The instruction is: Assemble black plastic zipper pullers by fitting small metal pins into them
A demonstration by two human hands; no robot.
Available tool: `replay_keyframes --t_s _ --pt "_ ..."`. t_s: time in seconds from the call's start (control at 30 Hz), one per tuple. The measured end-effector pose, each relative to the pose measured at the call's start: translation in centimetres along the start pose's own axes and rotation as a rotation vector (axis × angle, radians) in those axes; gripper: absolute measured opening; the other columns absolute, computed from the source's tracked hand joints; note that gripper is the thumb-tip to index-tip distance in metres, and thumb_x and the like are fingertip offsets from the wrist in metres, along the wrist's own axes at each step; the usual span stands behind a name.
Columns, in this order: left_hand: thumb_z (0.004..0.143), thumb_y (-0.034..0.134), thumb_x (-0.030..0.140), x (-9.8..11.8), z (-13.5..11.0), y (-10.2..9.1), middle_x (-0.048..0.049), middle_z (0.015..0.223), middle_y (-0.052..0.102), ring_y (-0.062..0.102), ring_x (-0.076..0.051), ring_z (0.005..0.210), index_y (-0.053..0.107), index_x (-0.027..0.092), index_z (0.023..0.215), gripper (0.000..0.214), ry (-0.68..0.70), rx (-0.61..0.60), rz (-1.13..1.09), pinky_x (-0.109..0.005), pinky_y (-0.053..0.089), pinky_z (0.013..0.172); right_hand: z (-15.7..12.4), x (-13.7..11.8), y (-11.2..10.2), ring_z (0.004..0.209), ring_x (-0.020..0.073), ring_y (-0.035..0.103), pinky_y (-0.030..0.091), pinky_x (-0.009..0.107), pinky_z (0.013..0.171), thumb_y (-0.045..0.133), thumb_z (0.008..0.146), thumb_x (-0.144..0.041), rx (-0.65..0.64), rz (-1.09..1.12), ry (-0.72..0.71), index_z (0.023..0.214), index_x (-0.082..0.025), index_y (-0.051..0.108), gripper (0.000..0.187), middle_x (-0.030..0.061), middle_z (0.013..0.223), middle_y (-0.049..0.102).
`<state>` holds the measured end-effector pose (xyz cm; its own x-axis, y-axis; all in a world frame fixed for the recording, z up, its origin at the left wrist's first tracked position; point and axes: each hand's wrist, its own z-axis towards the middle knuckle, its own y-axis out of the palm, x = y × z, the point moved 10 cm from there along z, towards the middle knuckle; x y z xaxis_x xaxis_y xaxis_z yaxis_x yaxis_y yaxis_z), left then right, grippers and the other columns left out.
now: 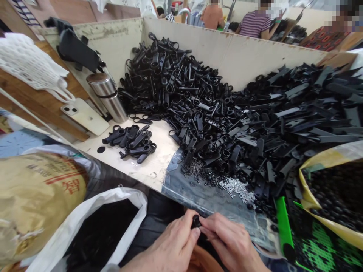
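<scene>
My left hand [172, 243] and my right hand [229, 240] meet at the bottom middle, just below the table's front edge. Both pinch one small black plastic part [196, 221] between their fingertips. Ahead of them on the table [153, 170] lies a scatter of small metal pins [235, 186] and small black pieces. A huge heap of black plastic parts [215, 109] fills the table behind. A small separate pile of the same parts [133, 142] lies to the left.
A steel flask [107, 96] and a white phone [85, 115] rest at the back left. A white bag [93, 226] and a brown sack [36, 196] sit at left, a yellow bag of black pieces [334, 192] at right. A green tool [283, 226] lies nearby. People sit beyond the board wall [241, 53].
</scene>
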<state>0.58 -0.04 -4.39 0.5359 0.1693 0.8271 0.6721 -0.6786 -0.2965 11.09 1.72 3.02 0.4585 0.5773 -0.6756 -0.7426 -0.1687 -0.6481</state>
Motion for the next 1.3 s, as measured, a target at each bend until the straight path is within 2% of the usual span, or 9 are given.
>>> replay_keyframes --t_s 0.17,0.3,0.43,0.57,0.7,0.83,1.0,1.13,1.3 --pt "0.105 0.037 0.037 1.1 -0.1 -0.6 -0.0146 0.142 0.064 0.058 -0.026 0.133 0.049 0.020 0.144 0.044 0.065 0.035 -0.090 -0.036 0.042 0.113 -0.1 0.0 -0.7 0.067 0.0173 0.070 0.054 0.023 0.061 0.053 0.105 -0.016 0.011 0.007 0.001 0.119 -0.020 0.067 0.019 0.0061 0.083 0.072" --pt "0.105 0.042 0.036 2.0 -0.7 -1.5 -0.0093 0.134 0.069 0.064 -0.023 0.122 0.051 0.025 0.140 0.038 0.119 0.065 -0.143 -0.031 0.046 0.106 -0.6 2.8 -0.9 0.062 0.0137 0.066 0.052 0.020 0.058 0.068 0.100 -0.028 0.109 0.236 0.275 0.128 -0.029 0.064 0.028 -0.0023 0.076 0.068" --pt "0.107 0.037 0.033 2.3 -0.9 -1.6 -0.0025 0.094 0.074 0.068 -0.018 0.088 0.056 0.026 0.129 0.030 0.176 0.048 -0.036 -0.026 0.051 0.086 -1.7 5.5 1.5 0.057 0.0124 0.058 0.045 0.020 0.054 0.078 0.091 -0.039 0.110 0.568 0.558 0.120 -0.028 0.068 0.032 -0.0060 0.067 0.063" --pt "0.102 0.034 0.018 2.3 0.2 -2.2 -0.0102 0.111 0.072 0.069 -0.024 0.100 0.058 0.020 0.126 0.034 0.213 0.152 0.185 -0.036 0.054 0.091 -1.7 6.9 4.1 0.063 0.0133 0.056 0.042 0.024 0.059 0.080 0.086 -0.045 0.017 0.688 0.695 0.110 -0.021 0.074 0.035 -0.0006 0.074 0.067" --pt "0.095 0.035 0.009 2.1 0.7 -4.1 -0.0139 0.124 0.067 0.063 -0.031 0.117 0.057 0.021 0.135 0.047 0.176 0.301 0.381 -0.051 0.050 0.102 -0.8 8.2 4.7 0.065 0.0130 0.053 0.043 0.025 0.062 0.080 0.084 -0.051 0.132 0.773 0.747 0.115 -0.021 0.075 0.044 0.0007 0.080 0.067" --pt "0.089 0.053 0.018 0.0 0.9 -5.6 -0.0117 0.130 0.066 0.060 -0.029 0.124 0.048 0.023 0.144 0.055 0.003 0.258 0.004 -0.046 0.046 0.107 -0.1 8.9 5.3 0.061 0.0119 0.051 0.044 0.025 0.060 0.080 0.083 -0.055 0.151 0.807 0.806 0.112 -0.022 0.079 0.045 0.0020 0.080 0.070" --pt "0.089 0.054 0.027 -1.2 1.3 -3.2 0.0029 0.070 0.061 0.059 -0.016 0.064 0.051 0.014 0.131 0.044 -0.138 0.013 -0.481 -0.030 0.049 0.067 1.6 7.9 4.8 0.070 0.0168 0.059 0.051 0.029 0.070 0.072 0.089 -0.057 0.093 0.715 0.679 0.108 -0.024 0.083 0.040 0.0031 0.078 0.068" --pt "0.088 0.059 0.041 -0.7 0.8 -2.7 0.0053 0.063 0.059 0.048 -0.011 0.054 0.049 0.013 0.133 0.054 -0.180 -0.007 -0.675 -0.024 0.033 0.056 2.7 6.8 3.8 0.080 0.0191 0.065 0.053 0.030 0.073 0.064 0.096 -0.055 0.086 0.600 0.540 0.109 -0.023 0.083 0.039 0.0055 0.090 0.066" --pt "0.084 0.061 0.049 0.1 0.3 -2.8 0.0057 0.062 0.058 0.041 -0.009 0.052 0.050 0.011 0.127 0.058 -0.181 -0.015 -0.739 -0.024 0.026 0.054 2.6 6.8 4.1 0.075 0.0190 0.064 0.050 0.030 0.071 0.059 0.100 -0.054 0.001 0.559 0.540 0.114 -0.022 0.081 0.042 0.0033 0.078 0.067"
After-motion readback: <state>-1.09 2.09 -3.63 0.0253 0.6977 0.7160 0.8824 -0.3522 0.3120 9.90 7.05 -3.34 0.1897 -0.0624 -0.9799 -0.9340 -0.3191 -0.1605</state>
